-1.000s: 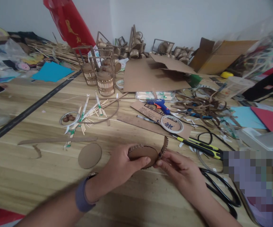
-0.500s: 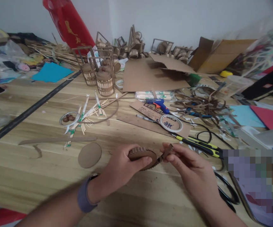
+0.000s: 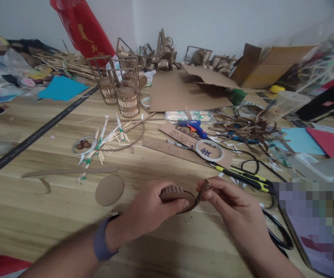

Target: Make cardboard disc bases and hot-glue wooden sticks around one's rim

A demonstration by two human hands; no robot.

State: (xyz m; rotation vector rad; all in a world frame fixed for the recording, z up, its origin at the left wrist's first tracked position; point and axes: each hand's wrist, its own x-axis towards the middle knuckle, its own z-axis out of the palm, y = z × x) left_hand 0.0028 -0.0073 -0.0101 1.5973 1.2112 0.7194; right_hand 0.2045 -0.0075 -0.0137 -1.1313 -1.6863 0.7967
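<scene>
Between thumb and fingers, my left hand [image 3: 155, 200] grips a round cardboard disc [image 3: 181, 198] with a ridged rim. A corrugated cardboard strip [image 3: 203, 191] runs off the disc's right edge, and my right hand [image 3: 230, 204] pinches its free end. The strip lies against part of the rim; my left fingers hide the far side. Flat on the table to the left is a plain cardboard circle [image 3: 109, 190]. A long cardboard strip [image 3: 71, 172] lies beyond it.
Behind my hands are a blue glue gun [image 3: 196, 128], a tape roll [image 3: 209, 150] and a yellow-black utility knife [image 3: 245, 177]. Scissors [image 3: 279, 231] lie near my right wrist. Small stick-sided baskets [image 3: 128, 102] stand farther back beside a cardboard sheet [image 3: 181, 90].
The disc has tilted slightly and shifted a little right. My right hand has drawn the strip's end closer to the rim, and the strip now stands steeper.
</scene>
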